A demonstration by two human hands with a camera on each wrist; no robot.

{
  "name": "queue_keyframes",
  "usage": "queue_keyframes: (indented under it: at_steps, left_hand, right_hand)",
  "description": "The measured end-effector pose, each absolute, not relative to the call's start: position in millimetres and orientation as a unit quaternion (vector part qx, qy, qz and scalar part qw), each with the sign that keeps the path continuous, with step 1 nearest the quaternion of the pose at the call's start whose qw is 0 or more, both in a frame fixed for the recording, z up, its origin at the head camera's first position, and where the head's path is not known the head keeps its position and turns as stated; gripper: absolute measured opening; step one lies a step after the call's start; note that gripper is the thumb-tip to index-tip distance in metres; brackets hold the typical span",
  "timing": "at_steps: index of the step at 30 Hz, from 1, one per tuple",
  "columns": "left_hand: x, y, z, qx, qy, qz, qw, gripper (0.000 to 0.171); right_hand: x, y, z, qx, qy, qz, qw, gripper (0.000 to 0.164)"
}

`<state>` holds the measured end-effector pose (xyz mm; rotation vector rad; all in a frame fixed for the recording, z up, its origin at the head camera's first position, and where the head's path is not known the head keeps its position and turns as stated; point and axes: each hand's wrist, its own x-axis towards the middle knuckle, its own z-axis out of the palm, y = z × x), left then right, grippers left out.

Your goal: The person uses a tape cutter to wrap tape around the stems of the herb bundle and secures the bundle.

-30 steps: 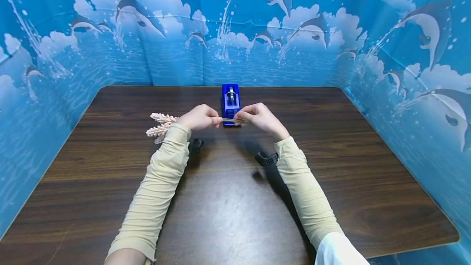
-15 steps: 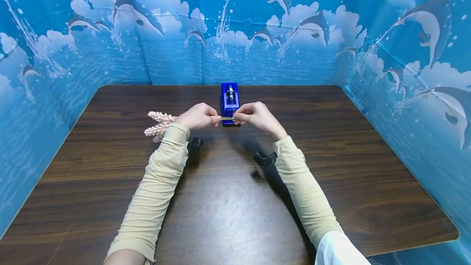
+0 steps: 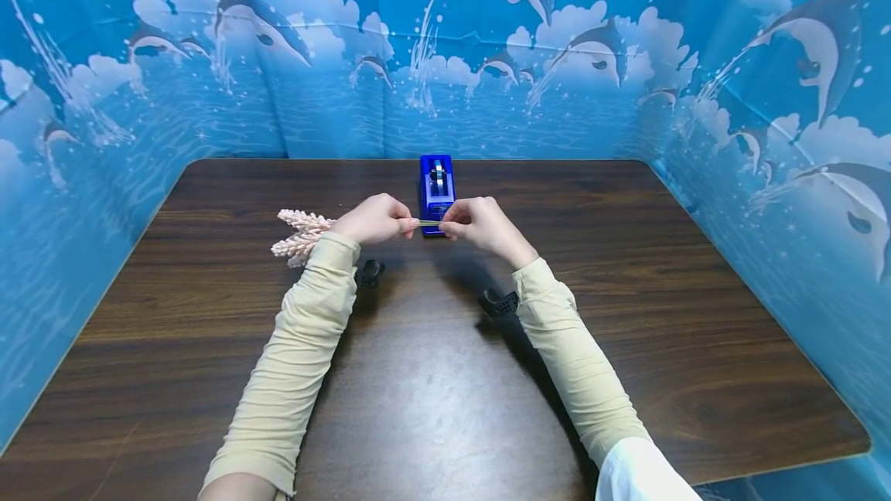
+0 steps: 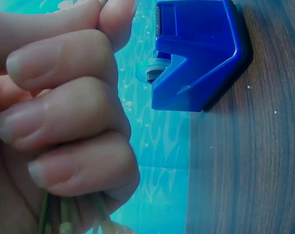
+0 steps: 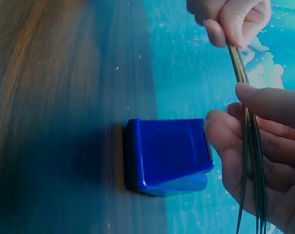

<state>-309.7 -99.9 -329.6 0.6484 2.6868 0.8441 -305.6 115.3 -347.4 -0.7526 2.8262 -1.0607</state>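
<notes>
In the head view my left hand [image 3: 376, 219] grips the thin stems of a bunch of pale pink flower sprigs [image 3: 303, 236]. The flower heads stick out to its left, partly behind the sleeve. My right hand [image 3: 483, 229] loosely holds the other end of the stems. In the right wrist view its thumb [image 5: 267, 100] lies against the green-brown stems [image 5: 257, 161], which run down across its loosely curled fingers. The left wrist view shows curled fingers [image 4: 84, 112] with stems coming out below. Just beyond both hands is a blue tape dispenser [image 3: 437, 185].
The dispenser carries a roll of clear tape [image 4: 151, 68] and stands near the back edge of the dark wooden table [image 3: 626, 331]. A blue curtain [image 3: 334, 99] printed with dolphins surrounds the back and sides. Dark wrist-worn devices [image 3: 497, 301] hang under both forearms.
My right hand has slid left along the stems, closer to my left hand, covering the ends that showed past it. The left hand keeps its grip, almost still.
</notes>
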Motion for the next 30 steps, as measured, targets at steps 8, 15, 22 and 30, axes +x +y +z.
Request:
queue_keyframes:
  at_steps: [8, 15, 22, 30]
  left_hand:
    - [-309.4, -100.7, -328.2, 0.230, 0.921, 0.282, 0.137, 0.031]
    - [-306.1, -101.3, -330.7, 0.260, 0.900, 0.290, 0.195, 0.031]
    - [-305.3, -101.0, -329.8, 0.255, 0.897, 0.295, 0.206, 0.028]
    - [-304.2, -100.0, -328.9, 0.253, 0.907, 0.280, 0.188, 0.025]
  right_hand:
    - [-305.0, 117.5, -346.1, -0.258, 0.933, -0.251, -0.013, 0.024]
    - [-308.5, 125.1, -349.6, -0.292, 0.924, -0.248, 0.019, 0.021]
    - [-308.5, 131.0, -346.4, -0.300, 0.913, -0.267, 0.079, 0.026]
    - [-310.1, 140.9, -347.3, -0.326, 0.890, -0.302, 0.107, 0.026]
